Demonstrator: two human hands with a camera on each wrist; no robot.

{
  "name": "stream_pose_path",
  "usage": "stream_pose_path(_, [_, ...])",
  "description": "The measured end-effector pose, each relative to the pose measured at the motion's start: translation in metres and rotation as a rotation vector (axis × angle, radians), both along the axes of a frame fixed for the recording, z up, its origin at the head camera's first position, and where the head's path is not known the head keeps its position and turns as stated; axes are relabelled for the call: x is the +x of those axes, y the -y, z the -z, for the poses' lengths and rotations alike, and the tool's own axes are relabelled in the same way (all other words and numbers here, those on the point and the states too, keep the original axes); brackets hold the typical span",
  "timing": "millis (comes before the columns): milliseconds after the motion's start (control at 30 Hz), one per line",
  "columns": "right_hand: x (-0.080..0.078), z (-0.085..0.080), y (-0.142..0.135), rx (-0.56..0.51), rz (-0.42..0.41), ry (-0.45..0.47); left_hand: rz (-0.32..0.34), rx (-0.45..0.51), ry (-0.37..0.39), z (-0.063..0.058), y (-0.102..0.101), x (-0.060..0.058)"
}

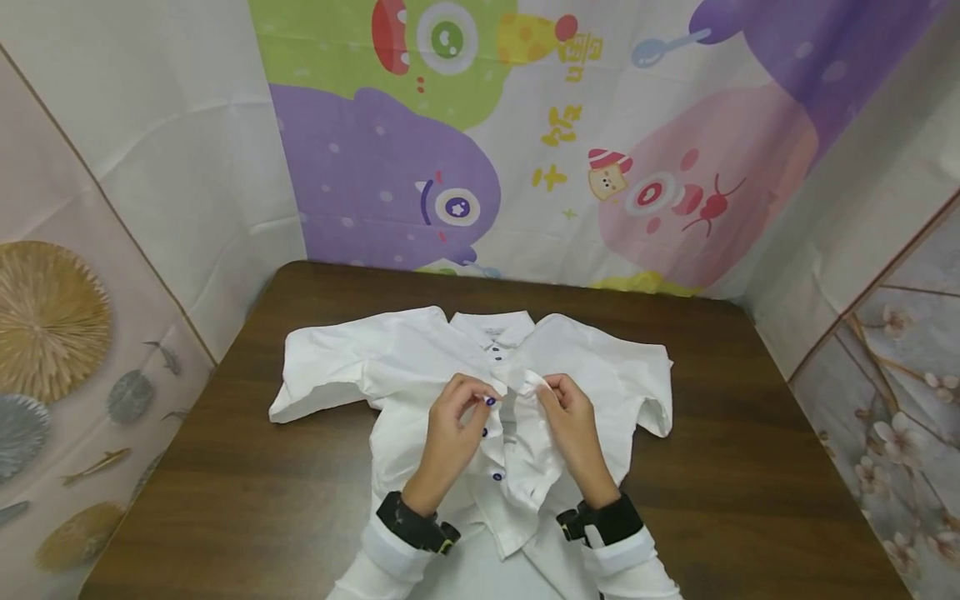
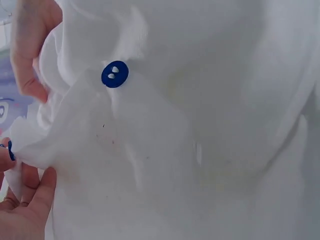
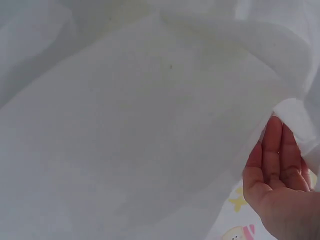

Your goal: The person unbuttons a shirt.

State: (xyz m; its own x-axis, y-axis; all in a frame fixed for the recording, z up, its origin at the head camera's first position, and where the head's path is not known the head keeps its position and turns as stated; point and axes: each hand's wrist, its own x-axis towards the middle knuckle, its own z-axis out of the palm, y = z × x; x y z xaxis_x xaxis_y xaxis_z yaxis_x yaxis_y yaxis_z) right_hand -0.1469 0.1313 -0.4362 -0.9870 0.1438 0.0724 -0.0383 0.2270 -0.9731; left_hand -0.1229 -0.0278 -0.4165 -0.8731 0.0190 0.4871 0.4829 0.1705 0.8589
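Note:
A white shirt (image 1: 420, 358) lies spread on the brown table, collar at the far side and sleeves out to both sides. Its front is partly undone, with the two edges lifted apart. My left hand (image 1: 452, 421) pinches the left edge beside a dark blue button (image 1: 490, 401); more buttons run below it. In the left wrist view another blue button (image 2: 115, 74) shows on the cloth. The right hand (image 1: 573, 425) grips the opposite front edge between thumb and fingers. From the right wrist view, the fingers (image 3: 272, 145) stand partly behind the fabric.
The wooden table (image 1: 720, 467) extends around the shirt on both sides. Behind it hangs a cartoon-printed cloth (image 1: 525, 150). Patterned panels stand at the left and right. Near the collar, small dark buttons (image 1: 497, 354) sit on the shirt's upper front.

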Motion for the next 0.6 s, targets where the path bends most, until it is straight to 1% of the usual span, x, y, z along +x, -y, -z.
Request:
stream_pose_path(200, [0.005, 0.0, -0.01, 0.037, 0.05, 0.053, 0.01, 0.015, -0.085, 0.002, 0.007, 0.006])
stream_pose_path(333, [0.009, 0.004, -0.016, 0.101, 0.074, 0.102, 0.024, -0.005, -0.131, 0.007, 0.011, 0.012])
stream_pose_path(400, [0.01, 0.006, -0.02, 0.18, 0.06, 0.121, 0.026, -0.027, -0.148, 0.009, 0.011, 0.015])
stream_pose_path(500, [0.013, 0.011, -0.024, 0.346, 0.0, 0.133, 0.031, -0.053, -0.17, 0.015, 0.011, 0.022])
stream_pose_path(567, [0.015, 0.013, -0.025, 0.44, -0.04, 0.122, 0.04, -0.063, -0.183, 0.018, 0.011, 0.026])
stream_pose_path(600, [0.015, 0.014, -0.025, 0.471, -0.055, 0.108, 0.041, -0.066, -0.188, 0.02, 0.01, 0.028])
